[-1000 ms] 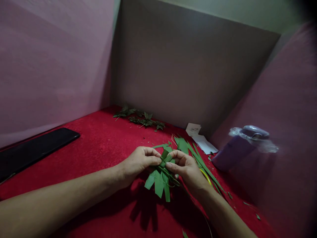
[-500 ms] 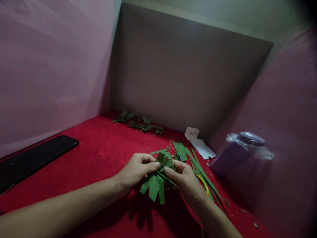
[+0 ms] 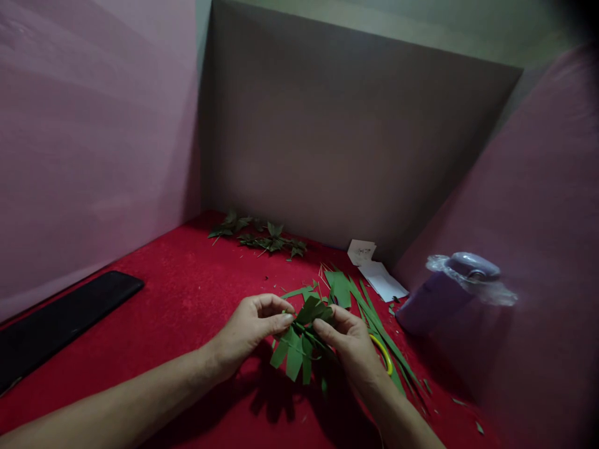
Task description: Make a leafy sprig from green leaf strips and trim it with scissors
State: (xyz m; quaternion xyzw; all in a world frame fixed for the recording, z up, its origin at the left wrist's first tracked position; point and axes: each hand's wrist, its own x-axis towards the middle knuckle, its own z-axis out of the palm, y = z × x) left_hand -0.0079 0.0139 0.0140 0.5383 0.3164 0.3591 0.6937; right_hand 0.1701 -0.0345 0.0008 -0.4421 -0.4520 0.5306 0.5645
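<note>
A cut green leaf piece (image 3: 294, 357), with several strips fanning downward and broader flaps on top, is held up over the red cloth between my two hands. My left hand (image 3: 250, 337) pinches its left edge with thumb and forefinger; a thin strand shows by those fingertips. From the other side my right hand (image 3: 353, 346) grips the upper right of the leaf piece, fingers closed round it. Just beyond my right wrist lies a yellow loop-shaped handle (image 3: 382, 354), its other end hidden. Long green leaf blades (image 3: 386, 330) and a wide leaf scrap (image 3: 339, 289) rest behind it.
Several lobed leaves on stems (image 3: 271, 239) lie at the back of the red cloth (image 3: 196, 280). At left is a long black flat object (image 3: 70, 324). White papers (image 3: 381, 280) and a purple container with clear plastic (image 3: 435, 299) stand at right. Pink walls close both sides.
My left thumb and fingers have shifted slightly left, off the leaf's centre to its edge. The leaf's upper flaps have spread toward the right. The view has tilted a little.
</note>
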